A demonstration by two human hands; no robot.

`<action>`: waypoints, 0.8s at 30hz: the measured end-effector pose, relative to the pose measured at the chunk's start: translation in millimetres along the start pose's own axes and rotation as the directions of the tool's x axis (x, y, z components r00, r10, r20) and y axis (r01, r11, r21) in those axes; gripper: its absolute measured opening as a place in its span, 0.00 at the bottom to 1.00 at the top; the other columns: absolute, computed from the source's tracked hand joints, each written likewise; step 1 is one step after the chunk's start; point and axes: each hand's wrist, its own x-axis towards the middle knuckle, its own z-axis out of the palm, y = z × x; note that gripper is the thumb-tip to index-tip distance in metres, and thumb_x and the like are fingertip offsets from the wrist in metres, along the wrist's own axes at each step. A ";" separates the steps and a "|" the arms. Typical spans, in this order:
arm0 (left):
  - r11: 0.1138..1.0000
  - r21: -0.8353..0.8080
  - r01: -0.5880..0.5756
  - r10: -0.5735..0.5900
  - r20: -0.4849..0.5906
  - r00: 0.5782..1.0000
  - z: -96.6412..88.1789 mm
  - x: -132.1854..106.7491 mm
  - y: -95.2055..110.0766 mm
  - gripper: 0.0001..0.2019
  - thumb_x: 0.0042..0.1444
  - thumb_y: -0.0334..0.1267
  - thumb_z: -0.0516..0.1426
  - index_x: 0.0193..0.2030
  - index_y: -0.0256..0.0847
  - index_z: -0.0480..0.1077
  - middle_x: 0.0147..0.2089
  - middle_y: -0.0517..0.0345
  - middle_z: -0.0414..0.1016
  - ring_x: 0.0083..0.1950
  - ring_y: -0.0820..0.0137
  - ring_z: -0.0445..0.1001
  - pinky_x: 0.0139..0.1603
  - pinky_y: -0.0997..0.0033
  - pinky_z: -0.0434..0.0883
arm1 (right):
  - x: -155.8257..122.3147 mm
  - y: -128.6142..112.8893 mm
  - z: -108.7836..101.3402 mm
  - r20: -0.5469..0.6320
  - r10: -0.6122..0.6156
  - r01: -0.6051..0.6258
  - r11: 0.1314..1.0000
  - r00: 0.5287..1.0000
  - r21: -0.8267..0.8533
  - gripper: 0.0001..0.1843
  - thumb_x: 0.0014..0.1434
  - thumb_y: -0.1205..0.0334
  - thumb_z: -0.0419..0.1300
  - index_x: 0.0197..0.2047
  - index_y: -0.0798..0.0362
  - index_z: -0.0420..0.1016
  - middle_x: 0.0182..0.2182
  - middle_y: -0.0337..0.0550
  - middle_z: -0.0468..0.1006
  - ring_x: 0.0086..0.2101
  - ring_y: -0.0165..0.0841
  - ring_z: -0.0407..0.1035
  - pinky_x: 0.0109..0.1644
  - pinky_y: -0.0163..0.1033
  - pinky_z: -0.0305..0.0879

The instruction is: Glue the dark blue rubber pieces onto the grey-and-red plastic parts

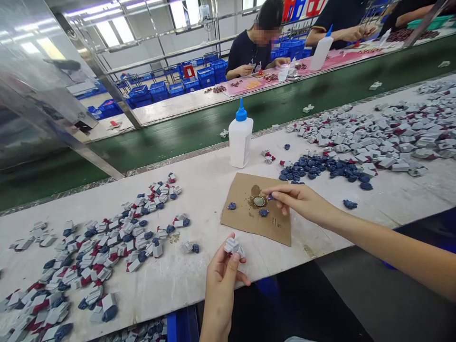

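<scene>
My left hand (223, 278) is raised near the table's front edge, its fingers pinched on a small grey plastic part (233, 246). My right hand (297, 199) reaches over a brown cardboard sheet (249, 223) and pinches a small dark blue piece (270, 196) beside a glue blob (259, 201) on the card. Two more blue pieces (263, 213) lie on the cardboard. A white glue bottle (240, 137) with a blue cap stands just behind the card.
A spread of grey, red and blue assembled parts (107, 247) covers the table's left. A heap of grey parts (384, 133) and loose blue pieces (320, 168) lies at the right. A green conveyor belt (178, 137) runs behind; people work at the far bench.
</scene>
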 end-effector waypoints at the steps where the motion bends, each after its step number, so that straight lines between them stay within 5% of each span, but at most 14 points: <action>1: 1.000 -0.004 0.005 -0.005 0.005 1.000 -0.1 -0.6 -0.1 0.24 0.45 0.45 0.66 0.51 0.43 0.75 0.36 0.55 0.72 0.32 0.73 0.69 0.20 0.81 0.69 | 3.5 3.0 1.4 -0.028 -0.077 0.074 0.994 0.997 -0.082 0.21 0.60 0.51 0.53 0.50 0.54 0.75 0.37 0.48 0.78 0.27 0.31 0.71 0.31 0.39 0.72; 3: 1.000 -0.021 0.003 -0.003 -0.005 1.000 1.0 -1.9 0.1 0.23 0.45 0.45 0.66 0.50 0.43 0.75 0.36 0.55 0.72 0.33 0.73 0.69 0.20 0.81 0.69 | 9.5 7.6 3.7 -0.058 -0.255 0.233 0.939 0.965 -0.251 0.19 0.59 0.58 0.54 0.51 0.51 0.75 0.46 0.46 0.77 0.36 0.35 0.74 0.37 0.40 0.74; 6: 0.997 -0.074 -0.016 0.011 -0.068 0.998 6.9 -3.3 2.0 0.22 0.45 0.44 0.66 0.48 0.42 0.76 0.35 0.55 0.74 0.33 0.73 0.72 0.22 0.81 0.71 | 16.0 12.5 6.9 -0.012 -0.448 0.394 0.799 0.894 -0.454 0.15 0.60 0.61 0.53 0.46 0.51 0.77 0.43 0.43 0.79 0.41 0.37 0.74 0.40 0.41 0.74; 13: 0.983 -0.182 0.017 -0.036 -0.101 0.994 28.1 3.5 9.6 0.21 0.38 0.39 0.69 0.41 0.36 0.76 0.33 0.52 0.79 0.33 0.69 0.78 0.23 0.80 0.71 | 22.8 18.8 15.3 0.056 -0.560 0.506 0.694 0.826 -0.512 0.13 0.62 0.63 0.52 0.40 0.52 0.78 0.38 0.43 0.80 0.38 0.37 0.74 0.40 0.42 0.73; 16: 0.972 -0.234 -0.017 -0.019 -0.150 0.989 36.7 7.1 12.0 0.19 0.36 0.37 0.70 0.38 0.36 0.76 0.32 0.54 0.80 0.34 0.70 0.79 0.26 0.81 0.72 | 15.6 6.0 16.6 -0.041 -0.567 0.490 0.743 0.823 -0.456 0.11 0.61 0.63 0.53 0.40 0.51 0.77 0.38 0.44 0.80 0.38 0.36 0.73 0.38 0.39 0.72; 18: 0.966 -0.254 -0.044 0.000 -0.170 0.985 42.1 8.0 13.5 0.17 0.35 0.36 0.70 0.35 0.37 0.75 0.31 0.56 0.80 0.33 0.72 0.79 0.28 0.82 0.71 | 5.4 -8.4 18.2 -0.117 -0.492 0.427 0.832 0.863 -0.354 0.09 0.60 0.62 0.55 0.39 0.51 0.76 0.36 0.45 0.79 0.32 0.33 0.72 0.30 0.36 0.69; 21: 0.961 -0.266 -0.080 0.036 -0.168 0.985 49.1 6.7 14.8 0.15 0.34 0.36 0.70 0.31 0.38 0.74 0.30 0.57 0.81 0.31 0.75 0.78 0.29 0.83 0.71 | -12.9 -30.3 23.3 -0.119 -0.369 0.349 0.924 0.922 -0.157 0.07 0.58 0.60 0.59 0.38 0.51 0.76 0.33 0.42 0.77 0.26 0.27 0.68 0.25 0.31 0.66; 24: 0.959 -0.264 -0.102 0.058 -0.170 0.984 52.9 3.7 14.3 0.16 0.33 0.36 0.71 0.30 0.39 0.73 0.31 0.58 0.81 0.33 0.74 0.79 0.33 0.81 0.72 | -26.4 -43.5 29.7 -0.092 -0.368 0.366 0.930 0.925 -0.043 0.05 0.57 0.63 0.60 0.38 0.50 0.76 0.31 0.40 0.76 0.24 0.25 0.67 0.25 0.29 0.66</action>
